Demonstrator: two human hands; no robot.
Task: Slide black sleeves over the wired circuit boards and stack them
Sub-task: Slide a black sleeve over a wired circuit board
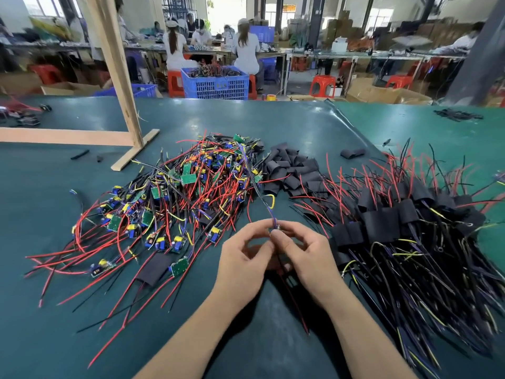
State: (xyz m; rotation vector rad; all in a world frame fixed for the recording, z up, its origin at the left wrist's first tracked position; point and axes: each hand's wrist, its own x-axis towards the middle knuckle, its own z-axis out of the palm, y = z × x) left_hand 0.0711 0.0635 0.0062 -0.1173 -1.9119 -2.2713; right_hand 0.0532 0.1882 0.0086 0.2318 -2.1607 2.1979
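At the grip: both hands meet above the near middle of the green table (300, 124), fingertips pinched together on one small wired circuit board (274, 229).
Left hand (243, 258): thumb and forefinger curl in and pinch the board from its left side; the other fingers are loosely bent below.
Right hand (306, 255): thumb and forefinger pinch the same board from the right — the lower fingers curl round a dark piece under the palm, too hidden to tell what it is.
Held board: its purple and yellow leads (266, 203) rise up and away from the fingertips; a red wire (296, 305) and black wire trail down toward the person, between the forearms.
Left of the grip: a tangled heap of bare boards (191, 192) with red, black and yellow wires, spreading from just beside the left hand out to the far left.
Near left, below that heap: one board partly inside a flat black sleeve (157, 270), lying on the table.
Beyond the grip, slightly right: a pile of loose black sleeves (293, 170), touching the heap's far edge.
Right of the grip: the stack of sleeved boards (396, 222), wires fanning out both ways — its nearest sleeves lie just beside the right hand.
Far from the grip: a wooden frame (117, 77) stands on the table at far left; a blue crate (216, 84) of wired parts sits past the table's edge.
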